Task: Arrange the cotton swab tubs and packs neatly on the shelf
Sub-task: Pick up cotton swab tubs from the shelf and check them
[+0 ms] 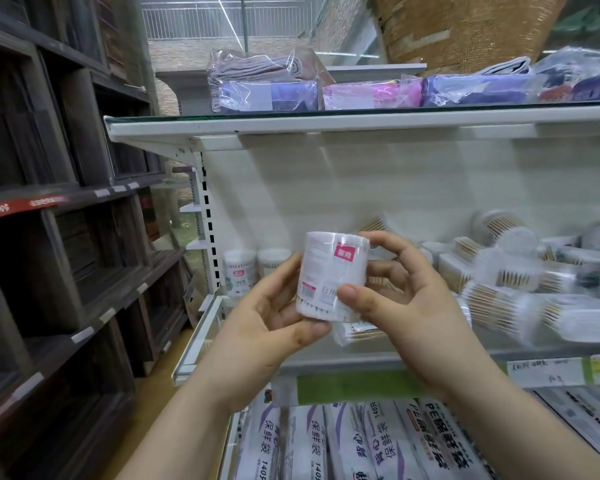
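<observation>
Bagged folded cloths (267, 84) on top shelf (326, 124) above the grip; bag rolls (388, 441) below; dark wooden racks (49, 168) left.

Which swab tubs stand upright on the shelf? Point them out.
The two tubs at the left end of the shelf, side by side. The packs heaped on the right lie on their sides.

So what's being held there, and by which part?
A round pack of cotton swabs, between both hands: the left hand grips its lower left side, the right hand its right side, thumb on the lower front.
</observation>
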`<action>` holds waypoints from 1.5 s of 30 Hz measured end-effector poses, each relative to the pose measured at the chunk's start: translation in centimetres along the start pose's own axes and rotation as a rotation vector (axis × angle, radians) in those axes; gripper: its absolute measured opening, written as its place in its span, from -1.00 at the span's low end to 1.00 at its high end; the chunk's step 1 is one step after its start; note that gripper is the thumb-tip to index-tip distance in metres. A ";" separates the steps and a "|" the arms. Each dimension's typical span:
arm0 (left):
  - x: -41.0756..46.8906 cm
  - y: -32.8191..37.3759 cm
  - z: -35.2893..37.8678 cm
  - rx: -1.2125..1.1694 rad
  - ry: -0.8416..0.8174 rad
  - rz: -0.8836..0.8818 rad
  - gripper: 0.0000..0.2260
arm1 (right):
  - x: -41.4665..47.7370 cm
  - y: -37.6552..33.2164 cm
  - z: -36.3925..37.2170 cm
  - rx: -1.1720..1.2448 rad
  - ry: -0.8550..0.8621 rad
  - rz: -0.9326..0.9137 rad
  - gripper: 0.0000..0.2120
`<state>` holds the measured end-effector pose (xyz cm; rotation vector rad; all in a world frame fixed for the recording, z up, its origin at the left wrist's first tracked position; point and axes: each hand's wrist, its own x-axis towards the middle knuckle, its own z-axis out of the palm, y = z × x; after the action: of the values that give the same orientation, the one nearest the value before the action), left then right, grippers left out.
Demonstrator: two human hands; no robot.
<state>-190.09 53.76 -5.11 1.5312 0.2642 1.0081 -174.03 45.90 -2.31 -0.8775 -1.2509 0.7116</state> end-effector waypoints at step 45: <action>-1.5 -2.0 -0.2 0.203 0.142 -0.092 -0.22 | 1.3 1.1 -1.1 -0.309 -0.063 0.051 -0.77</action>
<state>-190.35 53.43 -7.58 1.6154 0.5456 1.0432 -172.65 47.34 -2.74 -1.1495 -1.4226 0.5977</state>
